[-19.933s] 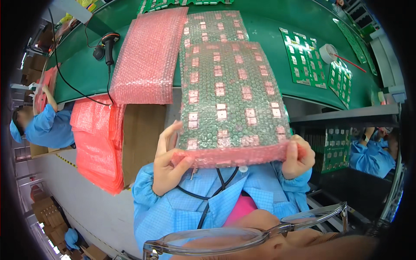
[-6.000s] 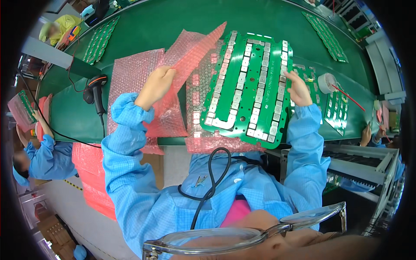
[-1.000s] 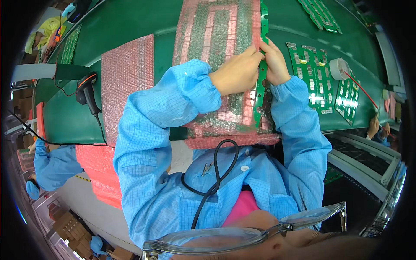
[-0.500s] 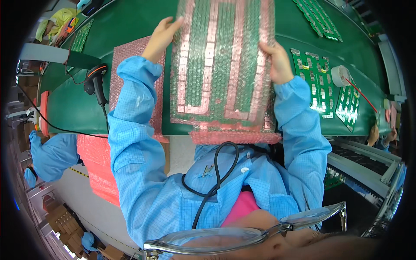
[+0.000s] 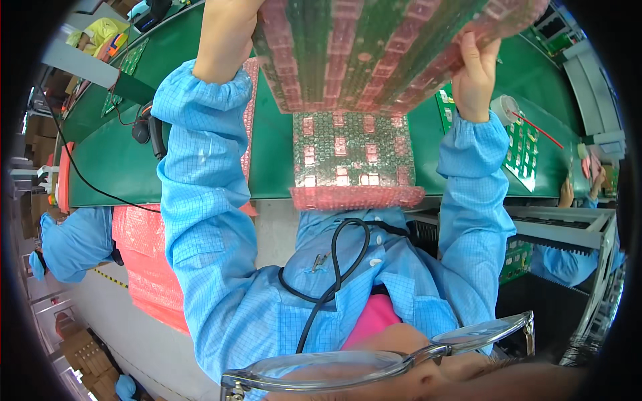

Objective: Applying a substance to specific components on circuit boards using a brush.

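A pink bubble-wrap bag with a green circuit board panel inside (image 5: 361,53) is raised above the table, its lower edge toward me. My left hand (image 5: 227,33) grips the bag's left edge, with its fingertips hidden behind the bag and beyond the frame. On the right edge, my right hand (image 5: 476,70) is closed, thumb on the near side. Below the raised bag, a second bubble-wrapped circuit board (image 5: 354,150) lies on the green table. Its rolled pink end (image 5: 358,198) hangs at the near table edge.
A barcode scanner (image 5: 150,130) on a cord stands at left. Bare circuit boards (image 5: 521,157), a round clear tub (image 5: 505,108) and a red stick (image 5: 540,130) lie at right. Pink bubble wrap (image 5: 150,260) hangs off the left front edge. A co-worker's hand (image 5: 566,192) is far right.
Both hands have lifted the wrapped board up and away from me, tilting it. The second wrapped board beneath it now shows on the table.
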The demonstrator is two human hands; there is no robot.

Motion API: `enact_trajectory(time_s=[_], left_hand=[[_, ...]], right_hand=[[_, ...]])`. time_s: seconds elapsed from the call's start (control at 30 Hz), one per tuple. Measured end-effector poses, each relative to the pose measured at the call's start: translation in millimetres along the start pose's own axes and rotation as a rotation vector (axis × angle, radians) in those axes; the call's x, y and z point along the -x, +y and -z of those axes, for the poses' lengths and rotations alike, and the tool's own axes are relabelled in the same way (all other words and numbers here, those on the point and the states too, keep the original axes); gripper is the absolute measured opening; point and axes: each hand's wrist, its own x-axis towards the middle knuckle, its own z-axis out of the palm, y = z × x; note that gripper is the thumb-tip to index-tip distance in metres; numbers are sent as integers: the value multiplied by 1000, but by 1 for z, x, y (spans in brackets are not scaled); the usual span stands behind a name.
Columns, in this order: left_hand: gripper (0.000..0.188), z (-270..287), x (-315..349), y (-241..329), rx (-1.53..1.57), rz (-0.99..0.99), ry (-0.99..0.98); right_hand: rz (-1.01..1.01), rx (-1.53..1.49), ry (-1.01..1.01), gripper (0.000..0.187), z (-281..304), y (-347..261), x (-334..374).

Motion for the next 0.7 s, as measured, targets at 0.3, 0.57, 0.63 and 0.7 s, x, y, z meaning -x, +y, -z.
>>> enact_trajectory(time_s=[0.3, 0.57, 0.63, 0.7], left_hand=[[23, -15, -30, 57, 96, 211, 230], [22, -38, -43, 111, 64, 95, 104], [22, -35, -44, 118, 74, 84, 55], [23, -30, -46, 120, 85, 72, 4]], right_hand=[[189, -77, 14, 20, -67, -85, -49], [18, 32, 31, 22, -89, -116, -86], [-262, -450, -74, 21, -83, -126, -89], [-542, -928, -182, 20, -83, -128, -90]])
